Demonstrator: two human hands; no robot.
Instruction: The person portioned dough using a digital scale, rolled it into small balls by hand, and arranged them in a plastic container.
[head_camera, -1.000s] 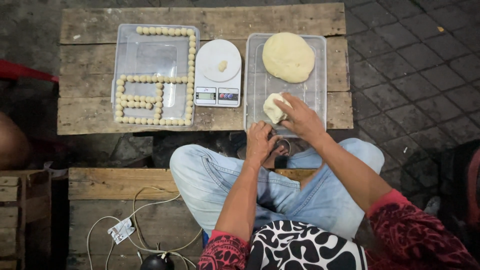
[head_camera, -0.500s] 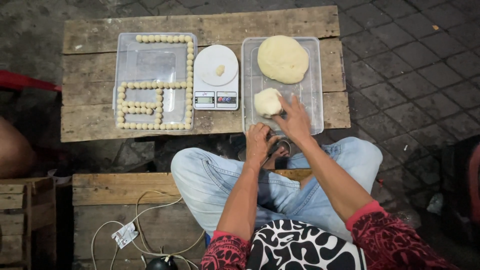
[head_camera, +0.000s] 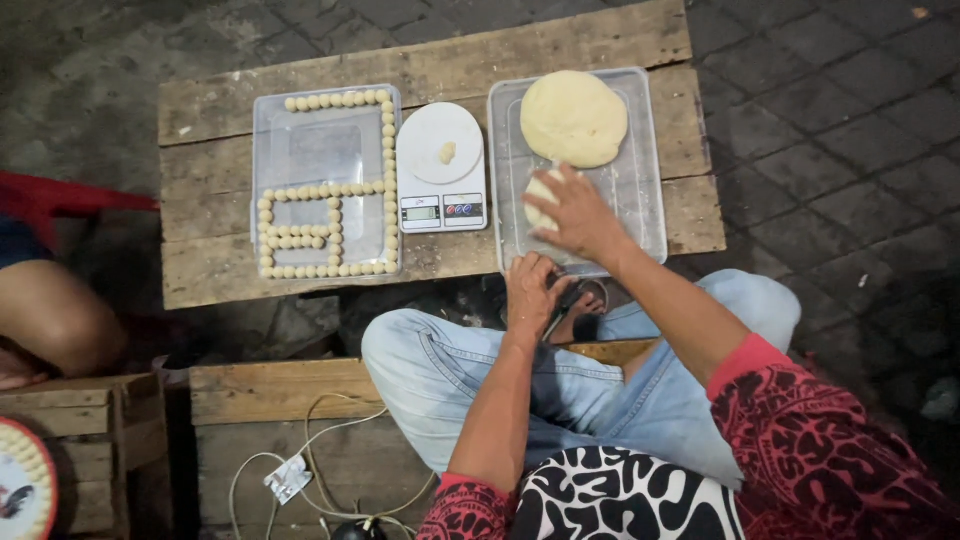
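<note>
Fingers (head_camera: 560, 195) of your right hand (head_camera: 578, 215) close over a small dough lump (head_camera: 541, 198) in the clear tray (head_camera: 648, 200), frame centre, below the big dough (head_camera: 574, 118). Your left hand (head_camera: 530, 295) grips a dark tool (head_camera: 562, 308). You seem to be portioning; next, pinch gently.

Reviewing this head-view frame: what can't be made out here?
- Dough lump: mostly hidden under the right hand.
- Dark tool in the left hand: too dim to identify.
- Scale display: too small to read.
- Round plate: cut off by the left edge.
</note>
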